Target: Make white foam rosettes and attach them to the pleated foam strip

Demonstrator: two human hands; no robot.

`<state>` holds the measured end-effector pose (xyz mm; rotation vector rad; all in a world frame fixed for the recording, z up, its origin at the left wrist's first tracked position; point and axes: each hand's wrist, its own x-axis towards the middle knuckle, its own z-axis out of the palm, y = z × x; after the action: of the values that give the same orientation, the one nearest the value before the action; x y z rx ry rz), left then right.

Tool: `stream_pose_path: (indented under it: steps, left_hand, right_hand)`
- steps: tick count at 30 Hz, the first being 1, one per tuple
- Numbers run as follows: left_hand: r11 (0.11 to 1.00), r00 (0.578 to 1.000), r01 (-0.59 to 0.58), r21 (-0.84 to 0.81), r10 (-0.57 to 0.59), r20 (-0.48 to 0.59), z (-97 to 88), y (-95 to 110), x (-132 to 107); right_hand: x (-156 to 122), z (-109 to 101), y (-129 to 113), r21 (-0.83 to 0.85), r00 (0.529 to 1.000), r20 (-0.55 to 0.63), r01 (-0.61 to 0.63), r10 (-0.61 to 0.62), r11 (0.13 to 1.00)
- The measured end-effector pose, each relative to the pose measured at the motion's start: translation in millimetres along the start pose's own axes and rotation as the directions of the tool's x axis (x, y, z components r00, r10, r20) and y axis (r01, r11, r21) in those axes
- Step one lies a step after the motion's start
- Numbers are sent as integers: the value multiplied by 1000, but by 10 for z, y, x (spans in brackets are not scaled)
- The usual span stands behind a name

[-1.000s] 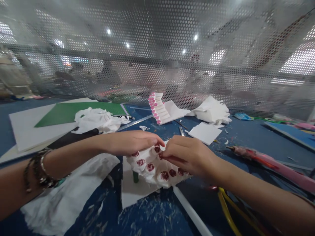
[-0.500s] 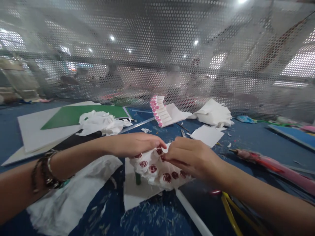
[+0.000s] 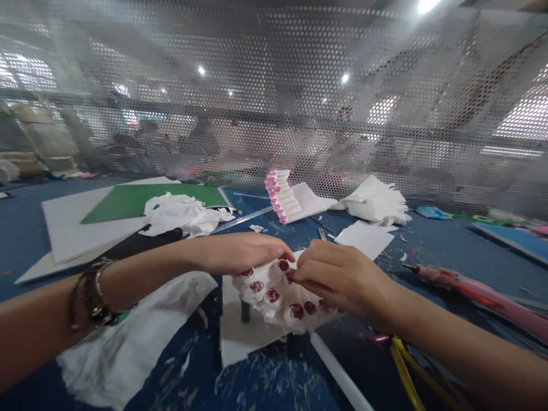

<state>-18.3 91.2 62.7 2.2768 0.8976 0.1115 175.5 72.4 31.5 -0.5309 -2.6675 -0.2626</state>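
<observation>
A lumpy white paper craft piece (image 3: 280,305) with dark red round spots is raised over a white sheet (image 3: 233,342). Beneath its left side a short green post (image 3: 245,311) shows. My left hand (image 3: 244,252) lies along its far left edge, thumb reaching over the top; the other fingers are hidden behind it, but the hand appears to steady the piece. My right hand (image 3: 331,268) has curled fingers pressed together on its upper right, beside a red spot. What those fingertips pinch, if anything, cannot be made out.
A glue gun (image 3: 466,288) lies right, near a yellow strap (image 3: 405,371). White stick (image 3: 338,371) points toward me. Crumpled tissue (image 3: 180,212), green card (image 3: 158,200), a pink-tipped row of paper rolls (image 3: 282,197) and stacked tissue (image 3: 377,200) lie farther back, before a perforated metal screen (image 3: 274,131).
The whole view has shifted slightly, so everything sits a little farther right. Both hands keep nearly the same hold on the craft piece.
</observation>
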Motion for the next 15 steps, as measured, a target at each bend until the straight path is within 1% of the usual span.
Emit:
stream_pose_path:
  steps: [5, 10, 13, 15]
  left_hand:
    - [1000, 1000, -19, 3, 19, -11, 11, -24, 14]
    - [1000, 1000, 14, -18, -14, 3, 15, -27, 15]
    - [997, 998, 70, -39, -70, 8, -10, -14, 7]
    - [996, 997, 76, -46, -76, -5, -34, -12, 6]
  right_hand:
    - [-4, 18, 0, -27, 1000, -17, 23, -23, 999]
    - [-10, 41, 4, -56, 998, -46, 37, -40, 998]
    - [5, 1, -19, -89, 999, -20, 40, -42, 995]
    - [23, -52, -46, -133, 999, 26, 45, -42, 990]
